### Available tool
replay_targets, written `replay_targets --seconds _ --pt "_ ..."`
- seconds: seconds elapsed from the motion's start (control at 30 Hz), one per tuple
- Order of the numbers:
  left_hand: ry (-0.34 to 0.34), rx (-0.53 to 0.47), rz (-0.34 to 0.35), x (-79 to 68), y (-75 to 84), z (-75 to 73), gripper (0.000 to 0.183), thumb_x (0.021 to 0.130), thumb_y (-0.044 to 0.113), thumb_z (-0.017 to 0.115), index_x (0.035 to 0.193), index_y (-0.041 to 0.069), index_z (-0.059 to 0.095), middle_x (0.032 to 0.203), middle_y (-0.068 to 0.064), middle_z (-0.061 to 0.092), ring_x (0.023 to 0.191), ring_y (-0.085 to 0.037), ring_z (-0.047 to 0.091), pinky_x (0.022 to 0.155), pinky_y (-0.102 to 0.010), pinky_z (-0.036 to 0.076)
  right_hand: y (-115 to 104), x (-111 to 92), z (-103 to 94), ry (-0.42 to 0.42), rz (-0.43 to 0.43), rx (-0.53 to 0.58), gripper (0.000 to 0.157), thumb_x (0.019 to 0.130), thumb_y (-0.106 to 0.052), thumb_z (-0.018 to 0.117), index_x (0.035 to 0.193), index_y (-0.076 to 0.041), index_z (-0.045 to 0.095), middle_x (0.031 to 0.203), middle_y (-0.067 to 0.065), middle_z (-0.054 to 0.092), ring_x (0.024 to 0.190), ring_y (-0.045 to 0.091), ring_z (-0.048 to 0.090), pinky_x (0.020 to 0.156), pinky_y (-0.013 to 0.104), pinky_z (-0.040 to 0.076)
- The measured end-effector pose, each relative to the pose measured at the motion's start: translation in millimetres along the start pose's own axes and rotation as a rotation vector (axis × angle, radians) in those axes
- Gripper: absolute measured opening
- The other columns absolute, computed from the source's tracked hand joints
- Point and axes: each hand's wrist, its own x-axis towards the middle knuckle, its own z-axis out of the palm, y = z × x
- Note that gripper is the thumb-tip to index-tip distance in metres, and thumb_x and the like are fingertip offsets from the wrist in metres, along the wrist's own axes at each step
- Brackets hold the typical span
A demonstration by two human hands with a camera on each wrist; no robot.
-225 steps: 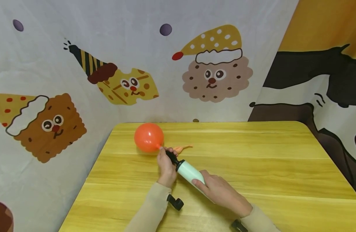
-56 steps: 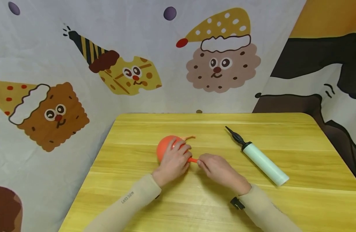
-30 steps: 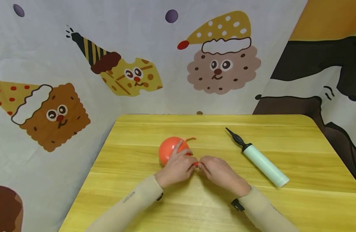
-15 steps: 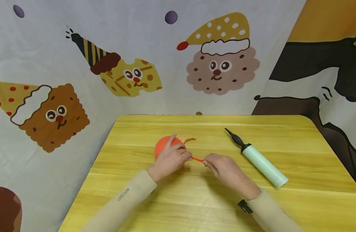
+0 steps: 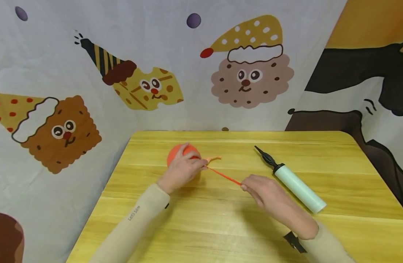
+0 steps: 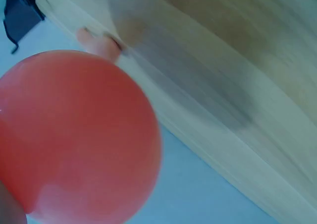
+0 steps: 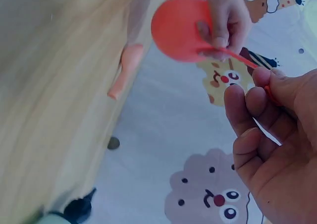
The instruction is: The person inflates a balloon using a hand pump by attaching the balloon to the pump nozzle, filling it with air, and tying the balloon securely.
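An inflated red-orange balloon [image 5: 172, 155] is in my left hand [image 5: 181, 167], whose fingers spread over its side while the thumb and fingers pinch the base of its neck. From there the neck [image 5: 225, 176] runs down to the right, stretched into a long thin strand. My right hand [image 5: 270, 195] pinches the far end; in the right wrist view the thumb [image 7: 285, 83] and forefinger grip it, the other fingers curling loosely. The balloon [image 6: 84, 135] fills much of the left wrist view, held above the table.
A limp light-orange balloon [image 5: 215, 158] lies on the wooden table [image 5: 201, 226] just behind the strand. To the right of my right hand rests a hand pump [image 5: 300, 187], mint green with a black nozzle. Behind the table hangs a cartoon-printed cloth [image 5: 195, 73].
The balloon has come off the pump, which now lies at right. Over the last second my hands have moved apart, left hand up-left and right hand down-right, stretching the neck longer.
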Motion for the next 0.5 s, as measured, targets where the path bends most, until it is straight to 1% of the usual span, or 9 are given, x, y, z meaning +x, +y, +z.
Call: replay_targets --seconds 0.07,0.13,0.17,0.23,0.27,0.3,0.37,0.43,0.5 --pt "-0.046 -0.068 -0.001 3.6 6.5 -1.2 0.009 0.100 0.025 0.072 0.105 0.019 0.074 0.089 0.011 0.076 0.098 -0.014 0.069 0.115 -0.058 0.037 2.5 3.7 -4.7 0.027 -0.022 -0.020 0.016 0.107 -0.018 0.059 0.094 -0.014 0.068 0.085 -0.009 0.066 0.073 0.003 0.059 0.063 0.022 0.054" --pt "-0.091 -0.176 -0.028 9.8 13.6 -5.0 0.009 0.102 0.023 0.070 0.105 0.018 0.076 0.092 0.011 0.076 0.097 -0.012 0.070 0.114 -0.055 0.039 6.2 8.9 -9.2 0.056 -0.027 -0.060 0.025 0.110 -0.025 0.053 0.096 -0.013 0.069 0.086 -0.008 0.066 0.072 0.004 0.059 0.061 0.024 0.054" --pt "-0.115 -0.241 -0.046 13.6 16.7 -7.7 0.010 0.103 0.023 0.068 0.104 0.018 0.076 0.091 0.012 0.075 0.095 -0.011 0.070 0.113 -0.052 0.040 8.3 11.9 -11.2 0.069 -0.024 -0.080 0.029 0.111 -0.028 0.050 0.096 -0.013 0.069 0.086 -0.007 0.065 0.071 0.005 0.057 0.060 0.025 0.053" --pt "-0.170 -0.414 -0.082 22.6 21.7 -12.9 0.014 0.105 0.023 0.064 0.101 0.017 0.076 0.083 0.012 0.071 0.084 -0.008 0.068 0.110 -0.045 0.044 13.1 18.0 -13.7 0.101 -0.019 -0.136 0.036 0.112 -0.034 0.045 0.096 -0.013 0.070 0.084 -0.007 0.064 0.069 0.007 0.056 0.057 0.027 0.052" --pt "-0.204 -0.523 -0.107 27.0 23.5 -15.0 0.017 0.106 0.023 0.062 0.100 0.016 0.076 0.077 0.012 0.068 0.078 -0.007 0.065 0.107 -0.041 0.046 15.6 20.9 -14.0 0.114 -0.018 -0.169 0.040 0.112 -0.037 0.042 0.097 -0.013 0.070 0.083 -0.008 0.064 0.068 0.008 0.056 0.057 0.028 0.051" --pt "-0.238 -0.657 -0.137 31.4 24.9 -17.0 0.017 0.106 0.022 0.061 0.099 0.015 0.075 0.072 0.011 0.065 0.072 -0.007 0.062 0.109 -0.038 0.044 18.0 23.8 -14.0 0.122 -0.016 -0.199 0.043 0.112 -0.040 0.040 0.098 -0.013 0.070 0.083 -0.007 0.063 0.068 0.009 0.055 0.057 0.028 0.049" --pt "-0.311 -0.965 -0.207 37.9 26.3 -19.3 0.021 0.108 0.018 0.057 0.098 0.010 0.074 0.067 0.007 0.060 0.073 -0.009 0.062 0.114 -0.034 0.039 23.3 29.2 -11.7 0.140 -0.021 -0.245 0.048 0.112 -0.043 0.036 0.099 -0.013 0.071 0.081 -0.006 0.062 0.067 0.012 0.053 0.056 0.029 0.044" --pt "-0.365 -1.253 -0.292 40.9 26.2 -19.7 0.024 0.109 0.015 0.054 0.099 0.004 0.073 0.071 0.004 0.064 0.080 -0.013 0.066 0.119 -0.031 0.032 28.2 33.6 -7.9 0.153 -0.021 -0.277 0.049 0.112 -0.044 0.035 0.100 -0.013 0.071 0.082 -0.005 0.062 0.068 0.014 0.054 0.057 0.030 0.040" --pt "-0.414 -1.462 -0.365 40.8 25.6 -20.5 0.024 0.110 0.013 0.052 0.106 -0.002 0.072 0.077 -0.001 0.068 0.093 -0.020 0.070 0.123 -0.035 0.028 32.9 36.8 -4.2 0.163 -0.015 -0.285 0.048 0.112 -0.044 0.036 0.101 -0.012 0.071 0.083 -0.004 0.063 0.069 0.016 0.057 0.058 0.031 0.038"
